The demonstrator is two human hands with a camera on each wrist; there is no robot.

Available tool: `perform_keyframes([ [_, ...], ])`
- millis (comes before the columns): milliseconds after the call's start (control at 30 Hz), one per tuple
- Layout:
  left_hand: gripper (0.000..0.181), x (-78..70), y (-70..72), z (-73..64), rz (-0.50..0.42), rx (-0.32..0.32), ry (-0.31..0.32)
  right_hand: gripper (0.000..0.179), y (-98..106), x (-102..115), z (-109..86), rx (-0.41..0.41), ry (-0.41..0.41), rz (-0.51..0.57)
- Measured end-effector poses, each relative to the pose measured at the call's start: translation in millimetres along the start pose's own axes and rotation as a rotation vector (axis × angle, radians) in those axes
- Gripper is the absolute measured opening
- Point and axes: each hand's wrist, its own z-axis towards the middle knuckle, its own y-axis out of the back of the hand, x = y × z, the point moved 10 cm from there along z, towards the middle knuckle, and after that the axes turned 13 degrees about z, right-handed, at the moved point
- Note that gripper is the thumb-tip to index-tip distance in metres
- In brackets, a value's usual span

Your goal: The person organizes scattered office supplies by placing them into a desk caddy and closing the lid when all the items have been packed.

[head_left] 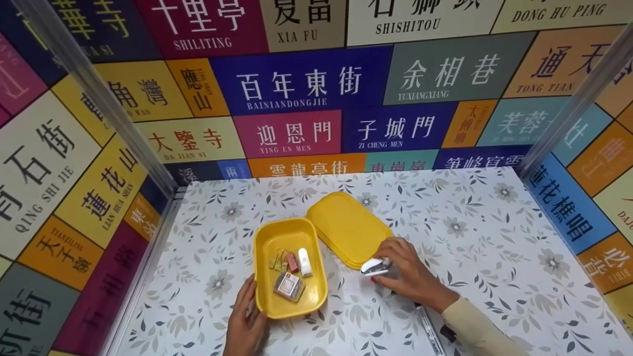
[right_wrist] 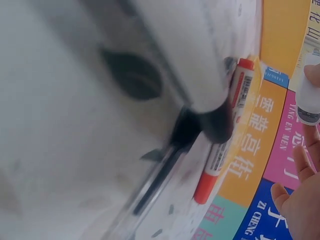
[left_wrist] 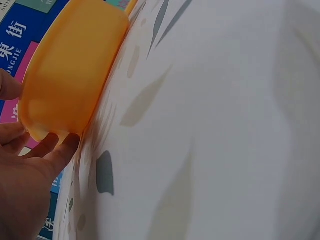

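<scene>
A yellow plastic box stands upright on the table without its lid. My left hand grips its near left corner; in the left wrist view, fingertips touch the box's end wall. Inside lie a small labelled packet, a white oblong piece, a red piece and a yellow-green piece. To the right, my right hand holds a white stapler beside the yellow lid. The stapler is partly hidden by the fingers.
A marker with red ends lies near the right hand. Closer to the right wrist camera are a blurred white barrel with a dark end and a clear pen. Sign-printed walls enclose the flower-patterned table.
</scene>
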Motion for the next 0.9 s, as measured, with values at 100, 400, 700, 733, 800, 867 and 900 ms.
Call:
perform_keyframes([
  [100, 0.074, 2.4, -1.0, 0.6, 0.009, 0.005, 0.028, 0.047, -3.6, 1.5, 3.4, 0.012, -0.001, 0.017],
  [400, 0.075, 4.8, -1.9, 0.0, -0.004, 0.025, 0.052, 0.042, -13.2, 8.3, 15.5, 0.022, 0.001, 0.026],
  [700, 0.074, 0.4, 1.1, -1.5, -0.014, 0.025, -0.006, 0.041, -20.1, 14.9, 25.3, 0.036, 0.022, 0.023],
  [733, 0.075, -0.3, 1.2, -1.6, -0.014, 0.026, -0.011, 0.041, -21.0, 15.3, 26.0, 0.039, 0.021, 0.022],
  [800, 0.074, -1.5, 1.3, -1.6, -0.017, 0.025, -0.019, 0.041, -22.2, 16.2, 27.2, 0.041, 0.02, 0.02],
  [867, 0.074, -2.4, 1.5, -1.5, -0.022, 0.023, -0.026, 0.041, -23.3, 17.1, 28.5, 0.041, 0.019, 0.021],
  [900, 0.074, -2.9, 1.2, -1.4, -0.022, 0.024, -0.028, 0.041, -23.7, 17.6, 29.2, 0.04, 0.017, 0.022],
])
